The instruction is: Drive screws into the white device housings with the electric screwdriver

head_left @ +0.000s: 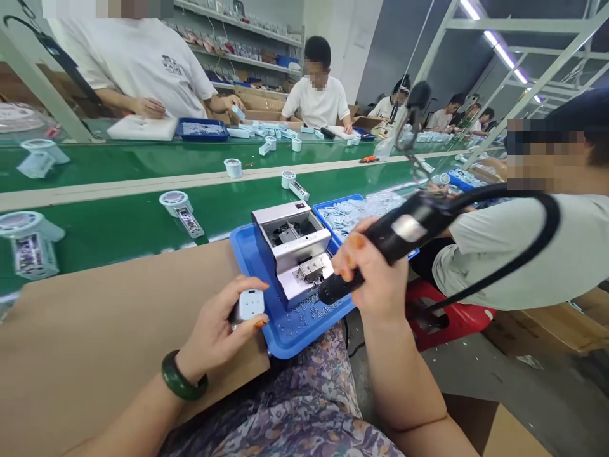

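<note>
Between the thumb and fingers of my left hand (221, 327) is a small light-blue plastic housing (251, 304), with little holes on the face toward me. My right hand (375, 273) is wrapped round a black electric screwdriver (394, 231), its cable looping off to the right. The screwdriver's lower end points at the front of a metal screw feeder (290, 247); whether it touches is hard to tell. That feeder stands in a blue tray (280, 346), where many loose screws (309, 314) lie along the near side.
A brown cardboard sheet (118, 330) covers the bench at left. Beyond runs a green conveyor (118, 219) carrying several light-blue units (183, 212). Another blue tray (340, 216) holds small pale parts. Close on my right sits a co-worker (514, 247); others work across the belt.
</note>
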